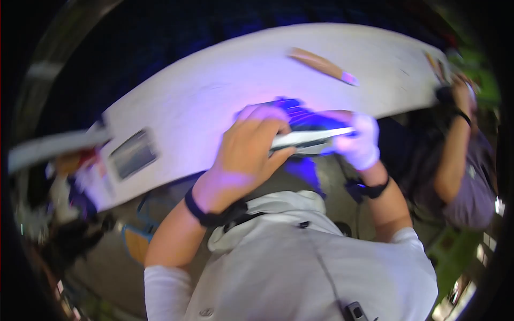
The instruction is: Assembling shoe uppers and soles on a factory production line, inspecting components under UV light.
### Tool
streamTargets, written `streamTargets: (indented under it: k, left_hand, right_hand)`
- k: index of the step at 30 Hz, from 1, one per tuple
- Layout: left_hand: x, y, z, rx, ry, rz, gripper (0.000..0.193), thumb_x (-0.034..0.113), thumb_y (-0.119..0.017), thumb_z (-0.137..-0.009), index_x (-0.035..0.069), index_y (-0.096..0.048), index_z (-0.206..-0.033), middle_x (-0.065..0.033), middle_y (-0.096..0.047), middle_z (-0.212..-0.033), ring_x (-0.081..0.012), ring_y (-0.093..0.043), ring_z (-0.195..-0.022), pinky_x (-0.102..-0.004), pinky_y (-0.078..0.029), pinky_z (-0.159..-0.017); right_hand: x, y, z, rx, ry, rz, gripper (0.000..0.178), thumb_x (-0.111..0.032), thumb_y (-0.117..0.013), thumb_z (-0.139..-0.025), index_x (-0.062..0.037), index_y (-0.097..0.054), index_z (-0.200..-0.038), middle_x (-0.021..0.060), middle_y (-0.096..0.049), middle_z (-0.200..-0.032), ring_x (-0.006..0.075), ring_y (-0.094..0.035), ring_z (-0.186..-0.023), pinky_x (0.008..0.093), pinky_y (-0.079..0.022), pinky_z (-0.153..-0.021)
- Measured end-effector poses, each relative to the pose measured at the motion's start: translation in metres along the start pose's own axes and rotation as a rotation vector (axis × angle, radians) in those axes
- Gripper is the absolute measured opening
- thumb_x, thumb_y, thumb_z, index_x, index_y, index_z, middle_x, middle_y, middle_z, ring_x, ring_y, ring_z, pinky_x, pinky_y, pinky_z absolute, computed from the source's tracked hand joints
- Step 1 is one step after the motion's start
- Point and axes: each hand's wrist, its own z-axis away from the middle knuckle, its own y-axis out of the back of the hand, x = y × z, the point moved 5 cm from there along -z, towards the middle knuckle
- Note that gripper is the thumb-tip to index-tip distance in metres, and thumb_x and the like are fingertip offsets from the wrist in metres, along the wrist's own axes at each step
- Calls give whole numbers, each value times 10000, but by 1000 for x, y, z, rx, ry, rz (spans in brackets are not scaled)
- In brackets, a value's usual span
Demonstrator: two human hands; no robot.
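Both my hands hold what looks like a dark shoe with a white sole (313, 138), over the near edge of the table. Motion and purple-blue light blur it. My left hand (243, 150), bare with a black wristband, clasps its left end, thumb below and fingers over the top. A white glove covers my right hand (361, 142), which is closed around the right end; some of its fingers are hidden behind the shoe.
The long white table (203, 101) curves across the view. A long brown piece with a pale tip (321, 65) lies at its far side, and a dark flat rectangular thing (134, 154) at the left. On the right, another person's arm (454, 150) reaches to the table's end.
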Motion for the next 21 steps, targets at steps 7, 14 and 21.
streamTargets:
  k: [7, 14, 21]
  left_hand:
    - [24, 107, 25, 262, 38, 191, 798, 227, -990, -662, 45, -694, -1381, -148, -740, -1257, -339, -696, -1083, -417, -537, -975]
    - [36, 113, 34, 278, 346, -104, 684, 339, -1009, -634, 55, -737, -1194, -159, -768, -1132, -343, -731, -1024, -413, -567, -930]
    - [4, 126, 69, 298, 473, -46, 650, 318, -1018, -670, 17, -728, -1168, -89, -788, -943, -204, -769, -841, -350, -607, -856]
  right_hand:
    - [-17, -66, -38, -51, -282, -478, 921, -753, -366, -1054, 21, -437, -1548, 145, -616, -1391, 222, -674, -1137, 371, -532, -1035]
    - [-129, -64, -105, -118, 377, -650, 664, -591, -716, -910, 1, -666, -1207, 106, -564, -1220, 167, -563, -1125, 321, -475, -953]
    - [-129, -114, -134, -278, -111, -1839, 267, -320, -579, -1017, -67, -563, -934, 56, -453, -919, 199, -442, -889, 376, -435, -839]
